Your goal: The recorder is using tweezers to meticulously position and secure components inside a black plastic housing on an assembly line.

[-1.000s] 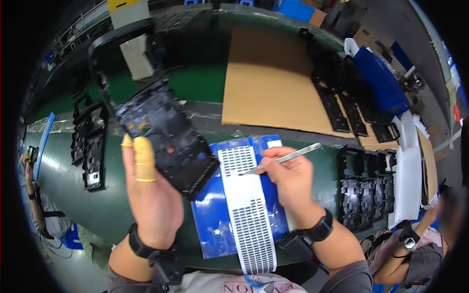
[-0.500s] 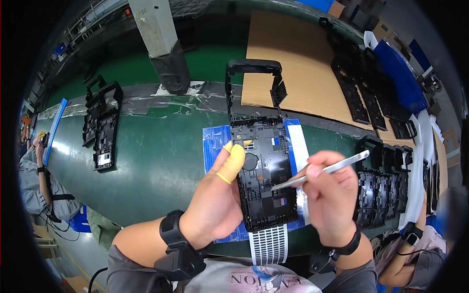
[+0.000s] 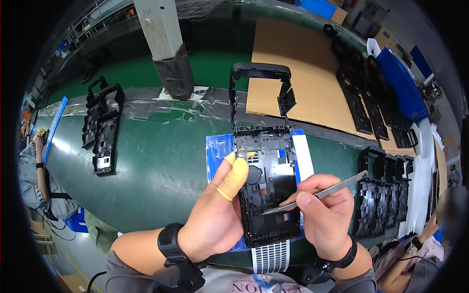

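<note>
Black frame (image 3: 267,188): one, over blue sheet (image 3: 217,151), gripped along its left edge by left hand (image 3: 215,219).
Right hand (image 3: 325,222): fingers pinched around one tweezers (image 3: 317,194).
Conveyor belt (image 3: 156,166): two frames (image 3: 101,128) at left.

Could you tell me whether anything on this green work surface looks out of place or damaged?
Nothing stands out. The left hand holds the black plastic frame over a blue sheet, the right hand holds metal tweezers to it, and other frames lie in rows.
</note>
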Tool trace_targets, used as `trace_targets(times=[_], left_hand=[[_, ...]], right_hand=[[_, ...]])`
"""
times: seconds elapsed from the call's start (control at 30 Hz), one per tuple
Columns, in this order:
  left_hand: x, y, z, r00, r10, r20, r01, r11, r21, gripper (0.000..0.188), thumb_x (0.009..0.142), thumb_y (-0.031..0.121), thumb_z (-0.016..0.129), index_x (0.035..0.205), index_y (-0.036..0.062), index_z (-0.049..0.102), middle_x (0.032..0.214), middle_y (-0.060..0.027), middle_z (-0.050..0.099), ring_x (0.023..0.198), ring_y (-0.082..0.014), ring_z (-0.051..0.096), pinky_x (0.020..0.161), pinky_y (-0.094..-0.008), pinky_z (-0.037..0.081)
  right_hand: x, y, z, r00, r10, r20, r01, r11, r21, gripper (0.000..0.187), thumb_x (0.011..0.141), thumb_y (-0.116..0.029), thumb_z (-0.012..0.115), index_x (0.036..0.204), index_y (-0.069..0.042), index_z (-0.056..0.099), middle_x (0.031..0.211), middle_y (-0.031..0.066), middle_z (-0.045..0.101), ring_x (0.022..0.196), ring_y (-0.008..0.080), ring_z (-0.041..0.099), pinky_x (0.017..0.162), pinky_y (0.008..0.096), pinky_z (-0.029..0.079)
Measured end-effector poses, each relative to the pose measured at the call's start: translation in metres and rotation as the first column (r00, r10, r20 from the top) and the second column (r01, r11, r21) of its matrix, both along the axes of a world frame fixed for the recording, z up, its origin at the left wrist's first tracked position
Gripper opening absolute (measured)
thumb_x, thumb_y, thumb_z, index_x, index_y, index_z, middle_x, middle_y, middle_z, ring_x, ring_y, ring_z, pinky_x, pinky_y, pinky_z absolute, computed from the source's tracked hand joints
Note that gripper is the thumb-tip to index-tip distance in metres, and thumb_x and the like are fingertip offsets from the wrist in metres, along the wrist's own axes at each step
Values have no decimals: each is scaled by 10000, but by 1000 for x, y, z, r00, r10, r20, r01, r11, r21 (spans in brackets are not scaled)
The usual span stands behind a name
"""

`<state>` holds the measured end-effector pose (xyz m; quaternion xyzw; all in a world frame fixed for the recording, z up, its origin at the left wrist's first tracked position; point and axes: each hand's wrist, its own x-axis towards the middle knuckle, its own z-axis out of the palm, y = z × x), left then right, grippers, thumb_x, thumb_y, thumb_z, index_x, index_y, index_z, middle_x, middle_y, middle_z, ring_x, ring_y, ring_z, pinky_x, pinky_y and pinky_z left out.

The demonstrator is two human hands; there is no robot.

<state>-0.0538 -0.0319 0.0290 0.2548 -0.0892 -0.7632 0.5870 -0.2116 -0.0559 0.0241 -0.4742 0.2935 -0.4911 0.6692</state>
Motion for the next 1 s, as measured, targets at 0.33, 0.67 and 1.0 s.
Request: trace_targets(times=[0.33, 0.67, 1.0], left_hand=[[1, 1, 3, 998, -12, -59, 12, 1000, -7, 389, 816, 125, 486, 1165, 89, 319, 1083, -69, 465, 980, -179, 488, 815, -320, 426], [14, -1, 11, 907, 275, 318, -128, 901, -415, 818, 572, -129, 502, 1270, 96, 140, 1171, -101, 370, 1062, -223, 417, 857, -336, 387], [53, 0, 28, 810, 548, 206, -443, 804, -396, 560, 728, 92, 489, 1237, 26, 265, 1164, -113, 426, 1060, -229, 425, 909, -363, 334]], right_hand=[[-1, -1, -6, 1000, 21, -18, -22, 999, -30, 166, 756, 61, 515, 920, 57, 495, 791, 99, 568, 704, 128, 572, 630, 208, 461], [-14, -38, 10, 956, -179, 231, 154, 981, 121, 156, 759, 4, 495, 910, 42, 496, 692, 131, 570, 469, 47, 404, 452, 153, 317], [-4, -67, -37, 980, -159, -118, 167, 984, 56, 126, 724, 18, 544, 847, 36, 532, 688, 66, 563, 565, 93, 538, 476, 161, 368]])
